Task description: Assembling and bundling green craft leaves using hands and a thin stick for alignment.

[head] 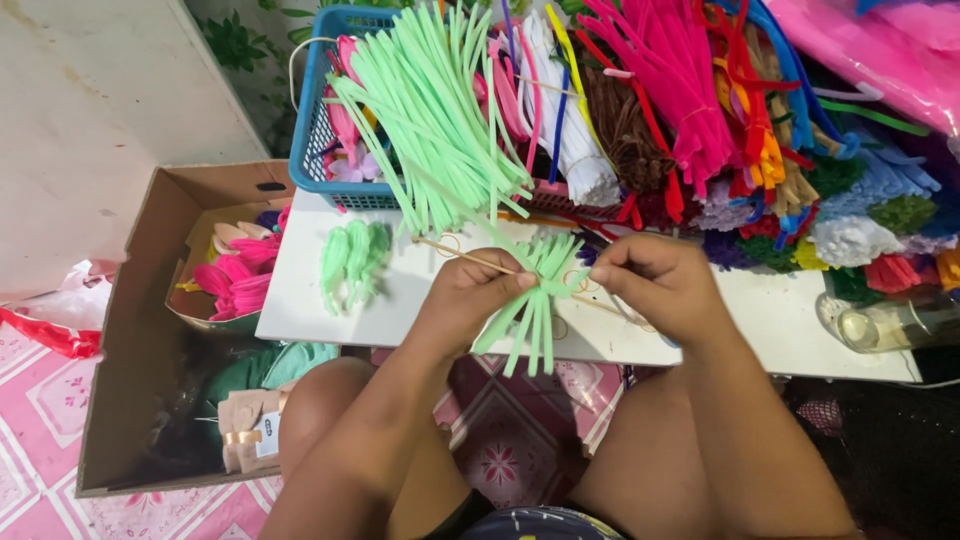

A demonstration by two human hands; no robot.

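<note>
Above the front edge of the white counter (400, 330), a small bunch of soft green pipe cleaners (535, 305) is pinched on a thin wooden stick (470, 258) by the left hand (470, 300) and right hand (655, 285), both grips closed on it. The bunch is judged light and bendy, best held where it meets the stick.

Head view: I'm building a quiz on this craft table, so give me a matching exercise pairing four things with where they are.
Things:
1. light green pipe cleaners
2. blue basket
3. cardboard box
4. clear glass jar

Places:
A. on the floor, left of the white table
B. lying at the table's right edge
C. pinched between the left hand and right hand
D. at the table's back left corner

Pairs: 1-C, 2-D, 3-A, 4-B
</note>
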